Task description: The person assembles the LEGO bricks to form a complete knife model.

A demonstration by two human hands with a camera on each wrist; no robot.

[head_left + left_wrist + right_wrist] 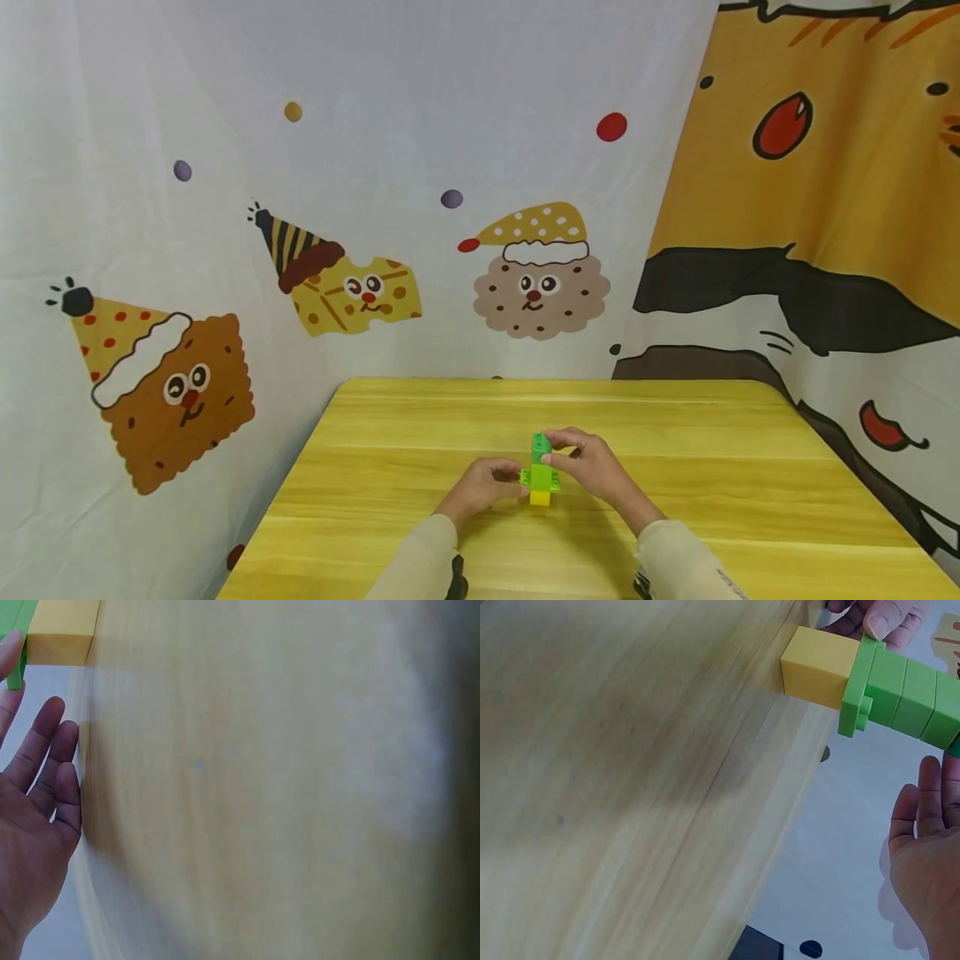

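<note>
A tower of toy building blocks stands upright on the table. Its base is a yellow block [540, 498], with a wide light green plate [855, 694] across it. Several light green blocks [907, 697] are stacked above, and a darker green block [537, 455] tops them. My left hand [482, 487] pinches the left end of the plate between thumb and forefinger; its other fingers are spread loosely in the left wrist view. My right hand [596, 468] holds the top block from the right, thumb in front and fingers behind. In the right wrist view those fingertips are out of frame.
The wooden table [375, 467] has its far edge against a white curtain [420, 100] printed with cartoon snacks. An orange and black printed area [727, 192] hangs on the right.
</note>
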